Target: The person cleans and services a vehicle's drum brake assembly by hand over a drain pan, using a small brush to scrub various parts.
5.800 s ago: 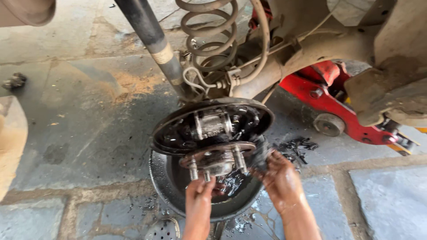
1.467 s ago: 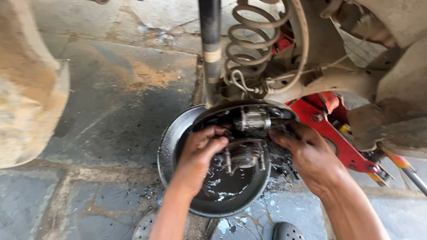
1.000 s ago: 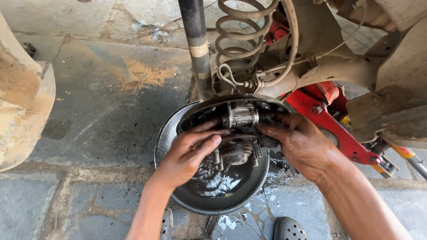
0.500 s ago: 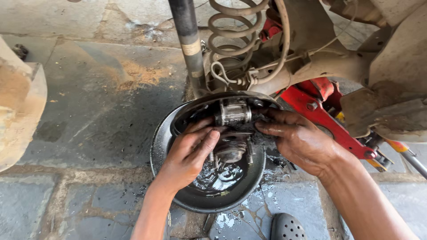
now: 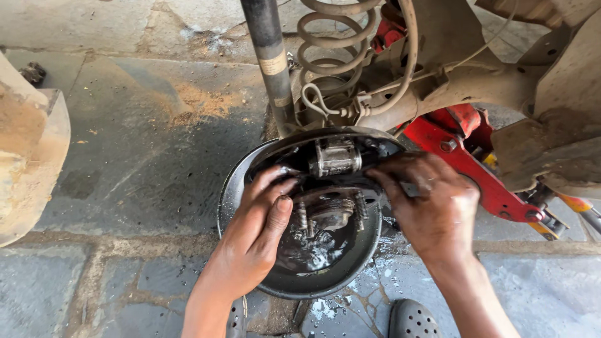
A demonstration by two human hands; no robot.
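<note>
Hands on the brake assembly (image 5: 328, 188), seen from the head camera: left hand (image 5: 253, 235) has its fingers curled onto the left edge, right hand (image 5: 432, 209) grips the right edge, fingers clenched around it. Beneath sits a round dark pan (image 5: 300, 285) on the stone floor (image 5: 125, 144), holding a shallow pool of dirty liquid. Red jack (image 5: 466, 156) just behind the right hand.
</note>
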